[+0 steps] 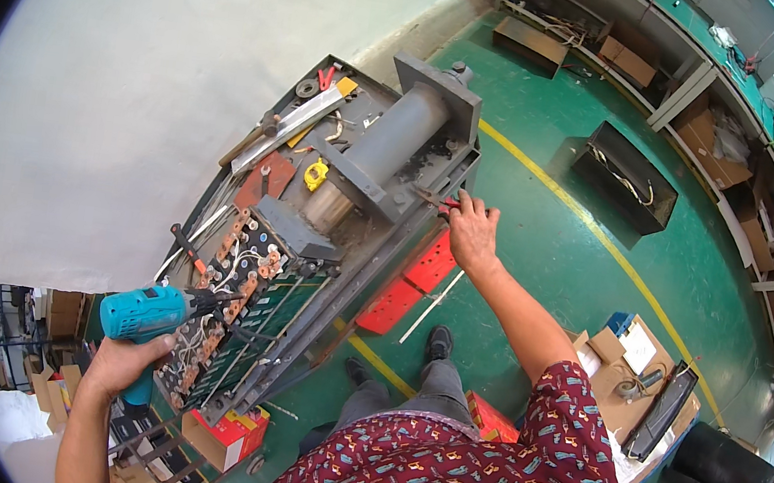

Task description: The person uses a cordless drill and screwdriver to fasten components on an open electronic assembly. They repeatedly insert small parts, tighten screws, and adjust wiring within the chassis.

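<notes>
- Drill [143, 312], teal, at left; left hand [125, 361] wrapped round its grip, nose at the copper strips [233, 239] and wires [200, 339] on the machine's [355, 259] near-left end. Bit contact: cannot tell.
- Right hand [473, 233] closed on red-handled pliers [448, 208] at the machine's right edge; whether the edge bears them, cannot tell.
- Risk: bit could skid into wires; likely cause, one-handed hold among close-packed strips.
- Risk: pliers may drop past the edge to the floor [537, 291] if that grip slackens.
- Risk: a careless step could catch the red plates [390, 306] or white rod [430, 308], both near the shoes [439, 342].
- Edges: wall [130, 110] bounds the far left; tape measure [316, 174] and orange-handled tool [200, 265] clutter the top; cylinder [397, 130] blocks reach across the far half.
- Room: widest to the right, as far as the dark box [625, 180]; carton [606, 345] narrows the near right.
</notes>
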{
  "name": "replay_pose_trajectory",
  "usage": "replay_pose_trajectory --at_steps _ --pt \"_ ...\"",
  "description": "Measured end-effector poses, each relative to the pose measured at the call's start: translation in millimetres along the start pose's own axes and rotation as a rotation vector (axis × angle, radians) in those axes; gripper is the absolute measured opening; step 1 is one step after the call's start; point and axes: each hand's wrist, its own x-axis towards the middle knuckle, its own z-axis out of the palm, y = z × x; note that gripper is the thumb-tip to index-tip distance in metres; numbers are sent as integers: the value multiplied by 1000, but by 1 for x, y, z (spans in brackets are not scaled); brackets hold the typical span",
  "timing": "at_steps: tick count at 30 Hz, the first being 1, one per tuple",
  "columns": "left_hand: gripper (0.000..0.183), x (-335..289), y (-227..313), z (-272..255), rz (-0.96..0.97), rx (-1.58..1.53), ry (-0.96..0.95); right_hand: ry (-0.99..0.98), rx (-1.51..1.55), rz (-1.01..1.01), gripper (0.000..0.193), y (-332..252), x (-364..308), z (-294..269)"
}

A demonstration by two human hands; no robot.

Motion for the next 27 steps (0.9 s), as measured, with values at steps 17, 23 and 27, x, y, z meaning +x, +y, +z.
replay_pose_trajectory --at_steps 17,23,27 --pt "31 -9 0 10 102 81 -27 53 -2 36 19 -3 -6 5" --pt "37 -4 -10 5 425 159 -74 -439 1264 379 21 -37 -61 -80" --pt "47 -11 -36 1 415 171 -67 -783 1465 351 19 -91 -104 -152"
